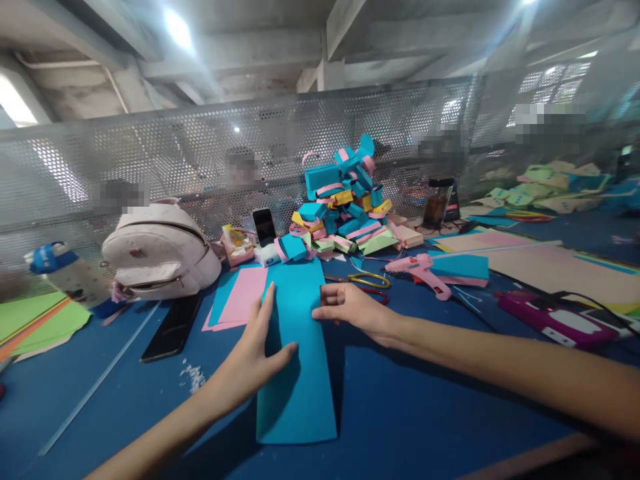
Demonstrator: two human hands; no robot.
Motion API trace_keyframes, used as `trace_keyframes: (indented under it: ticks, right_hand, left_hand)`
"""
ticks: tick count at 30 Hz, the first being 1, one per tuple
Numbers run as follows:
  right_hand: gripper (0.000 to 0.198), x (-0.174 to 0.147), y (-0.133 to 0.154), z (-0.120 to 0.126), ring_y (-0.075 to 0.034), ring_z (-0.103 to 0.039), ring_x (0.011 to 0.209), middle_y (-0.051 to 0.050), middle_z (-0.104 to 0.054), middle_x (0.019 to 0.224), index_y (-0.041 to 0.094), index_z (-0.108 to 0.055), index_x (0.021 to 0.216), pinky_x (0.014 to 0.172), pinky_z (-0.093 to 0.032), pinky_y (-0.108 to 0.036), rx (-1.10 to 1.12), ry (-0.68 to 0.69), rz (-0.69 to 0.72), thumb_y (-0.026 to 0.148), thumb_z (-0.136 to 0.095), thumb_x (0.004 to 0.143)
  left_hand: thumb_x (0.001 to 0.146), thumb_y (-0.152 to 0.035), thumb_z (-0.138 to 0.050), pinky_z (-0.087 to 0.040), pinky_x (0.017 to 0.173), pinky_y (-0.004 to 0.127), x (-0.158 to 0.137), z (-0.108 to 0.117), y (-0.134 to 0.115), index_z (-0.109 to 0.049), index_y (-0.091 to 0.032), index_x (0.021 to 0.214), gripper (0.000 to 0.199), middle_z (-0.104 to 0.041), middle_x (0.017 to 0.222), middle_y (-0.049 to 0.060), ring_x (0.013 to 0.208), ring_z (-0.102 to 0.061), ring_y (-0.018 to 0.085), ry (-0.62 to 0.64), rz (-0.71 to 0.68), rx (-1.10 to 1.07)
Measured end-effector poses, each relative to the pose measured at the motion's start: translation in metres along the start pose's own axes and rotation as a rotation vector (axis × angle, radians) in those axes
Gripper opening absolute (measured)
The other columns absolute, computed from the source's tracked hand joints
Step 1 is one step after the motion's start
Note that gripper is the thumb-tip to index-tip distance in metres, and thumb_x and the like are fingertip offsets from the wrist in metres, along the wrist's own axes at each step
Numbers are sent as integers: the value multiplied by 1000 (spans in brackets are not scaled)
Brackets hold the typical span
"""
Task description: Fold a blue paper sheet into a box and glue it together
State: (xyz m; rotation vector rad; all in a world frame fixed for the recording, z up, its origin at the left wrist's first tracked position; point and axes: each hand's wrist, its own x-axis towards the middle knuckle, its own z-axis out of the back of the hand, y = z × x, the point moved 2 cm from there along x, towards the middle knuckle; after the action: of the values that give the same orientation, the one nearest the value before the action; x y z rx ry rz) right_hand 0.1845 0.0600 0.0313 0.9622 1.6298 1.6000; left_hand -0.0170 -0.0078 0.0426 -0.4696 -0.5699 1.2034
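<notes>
A long blue paper sheet (300, 387) lies upright in my view between my hands, its near end slightly curved above the table. My left hand (260, 340) rests at its left edge, thumb and index finger spread apart over the paper; its other fingers are mostly hidden. With thumb and fingers closed, my right hand (350, 305) pinches the sheet's right edge. Just beyond the right hand lie scissors with yellow handles (373, 280) and a red handle loop (377, 295). Pink paper (244, 293) sits left of the sheet.
Behind the sheet rises a pile of folded paper pieces (345, 207). To the right are a pink glue gun (423, 270) and a magenta device (555, 319) with cables. A white backpack (160, 250), a bottle (75, 280) and a dark phone (173, 327) stand or lie left.
</notes>
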Motion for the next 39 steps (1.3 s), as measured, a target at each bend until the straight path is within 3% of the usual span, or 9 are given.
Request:
trace_keyframes:
  ticks: [6,13,18,23,30,34,39]
  right_hand:
    - [51,1,-3,-5,-9,-53,62,3,-62,69,15,-62,78,54,-33,-21,83,-39,-130,31,-93,41]
    - [54,2,0,-11,-8,-54,63,1,-64,75,15,-67,87,53,-34,-20,168,74,-152,35,-93,45]
    - [44,2,5,-16,-6,-53,60,3,-63,67,14,-67,78,54,-36,-18,154,134,-115,33,-92,48]
    - [49,4,2,-21,-8,-57,65,-1,-68,77,14,-70,84,54,-37,-17,113,153,-136,32,-93,45]
    - [51,7,1,-26,-7,-55,63,-2,-66,77,13,-69,83,51,-36,-15,116,135,-176,37,-93,44]
    - [48,8,4,-30,-5,-46,54,4,-58,63,14,-66,74,46,-30,-16,137,159,-147,31,-94,39]
    - [42,11,5,-36,-6,-49,59,2,-61,70,15,-70,83,52,-37,-18,80,215,-14,43,-88,56]
  left_hand:
    - [82,-54,-59,-14,117,50,-11,0,-2,-16,-22,153,89,4,161,7,147,2,31,96,94,-25]
    - [81,-61,-61,-18,118,47,-20,-3,-17,0,-25,154,102,-5,160,4,146,-8,30,225,106,-186]
    - [81,-57,-64,-21,118,47,-18,-6,-24,4,-29,153,103,-9,160,2,147,-9,30,268,185,-418]
    - [82,-54,-66,-25,117,44,-14,-9,-32,-14,-33,153,90,-18,159,0,146,-18,29,215,263,-665]
    - [76,-51,-73,-45,99,42,-4,-15,-34,-45,-24,141,75,-53,140,13,127,-51,34,140,411,-1056]
    - [77,-50,-72,-49,90,37,4,-11,-42,-53,-18,133,67,-65,122,13,108,-63,31,158,452,-1127]
    - [77,-48,-72,-50,82,34,13,-6,-41,-60,-15,124,58,-71,107,13,95,-67,28,150,459,-1111]
